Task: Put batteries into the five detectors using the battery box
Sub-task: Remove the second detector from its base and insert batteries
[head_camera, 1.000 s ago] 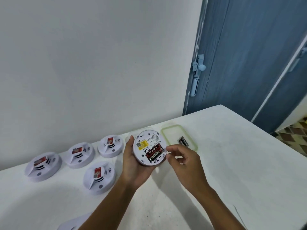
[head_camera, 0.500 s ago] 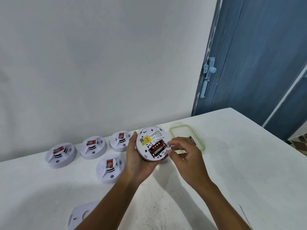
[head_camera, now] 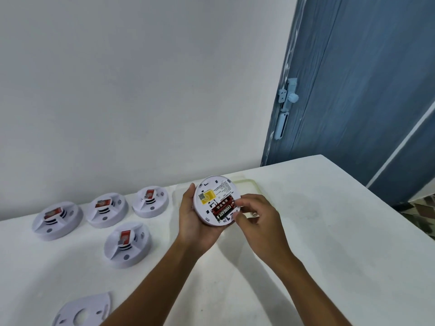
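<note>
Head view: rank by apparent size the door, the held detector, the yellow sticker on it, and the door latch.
1. Door, by far the largest.
2. Held detector, in the left hand.
3. Door latch; it stands farther from the camera, so its true size is unsure.
4. Yellow sticker, smallest.

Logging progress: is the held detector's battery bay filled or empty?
Filled: red batteries lie in the held detector, back uncovered.

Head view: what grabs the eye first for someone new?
The round white detector held up mid-frame, back towards the camera, with red batteries in its slot. The left hand cups it while the right hand pinches at its right edge. Four more detectors sit on the white table to the left.
</note>
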Tool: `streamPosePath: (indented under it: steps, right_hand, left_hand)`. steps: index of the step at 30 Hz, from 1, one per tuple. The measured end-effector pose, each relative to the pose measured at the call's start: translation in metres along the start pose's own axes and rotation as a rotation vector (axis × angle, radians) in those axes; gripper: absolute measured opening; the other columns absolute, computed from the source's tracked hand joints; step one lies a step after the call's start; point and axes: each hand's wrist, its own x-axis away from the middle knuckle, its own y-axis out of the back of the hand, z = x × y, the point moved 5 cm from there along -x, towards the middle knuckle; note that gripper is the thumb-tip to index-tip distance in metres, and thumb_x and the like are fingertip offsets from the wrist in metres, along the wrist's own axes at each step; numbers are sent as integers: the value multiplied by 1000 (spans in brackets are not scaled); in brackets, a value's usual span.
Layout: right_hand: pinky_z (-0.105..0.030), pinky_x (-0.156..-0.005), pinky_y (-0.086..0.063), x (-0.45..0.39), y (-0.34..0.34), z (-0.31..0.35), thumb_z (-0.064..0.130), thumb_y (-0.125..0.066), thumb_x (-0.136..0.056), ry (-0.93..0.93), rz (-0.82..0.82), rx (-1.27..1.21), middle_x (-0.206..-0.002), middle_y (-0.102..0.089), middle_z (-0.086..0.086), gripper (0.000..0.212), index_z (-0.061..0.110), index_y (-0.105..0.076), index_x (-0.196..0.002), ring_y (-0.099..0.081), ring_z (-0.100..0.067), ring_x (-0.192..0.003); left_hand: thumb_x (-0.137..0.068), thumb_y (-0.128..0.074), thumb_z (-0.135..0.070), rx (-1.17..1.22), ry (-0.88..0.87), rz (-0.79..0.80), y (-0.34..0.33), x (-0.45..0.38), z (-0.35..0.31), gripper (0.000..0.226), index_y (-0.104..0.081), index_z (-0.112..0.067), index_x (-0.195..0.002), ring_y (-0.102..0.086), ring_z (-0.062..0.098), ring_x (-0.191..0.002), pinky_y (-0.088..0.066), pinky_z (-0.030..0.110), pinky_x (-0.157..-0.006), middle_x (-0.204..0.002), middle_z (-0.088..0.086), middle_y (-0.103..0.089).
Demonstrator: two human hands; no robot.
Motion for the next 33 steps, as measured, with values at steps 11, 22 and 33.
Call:
streamPosePath:
  steps: [11,22,33]
  right_hand:
    - [-24,-56,-53,-75,47,-60,15,-82,-71,-185,181,-100,-92,-59,0,25,10,-63,-86,-60,-14,-85]
    - [-29,-72,-56,-102,44,-66,14,-79,-75,-127,206,-162,-83,-68,-1,19,12,-62,-82,-65,-12,-85]
    - [-17,-58,-44,-122,27,-111,1,-72,-73,-213,230,-63,-72,-64,-1,17,13,-61,-72,-59,-15,-66]
  left_hand:
    - [-95,-34,-51,-78,-279,-174,-35,-65,52,57,-77,-13,-91,-67,26,-89,-48,40,-85,-97,13,-72]
    - [-99,-27,-47,-204,-457,-326,-42,-71,49,52,-64,-12,-110,-69,19,-85,-51,35,-77,-92,9,-74]
    - [-98,-34,-46,-106,-508,-375,-20,-55,24,47,-63,-14,-117,-62,26,-102,-49,42,-85,-105,9,-72]
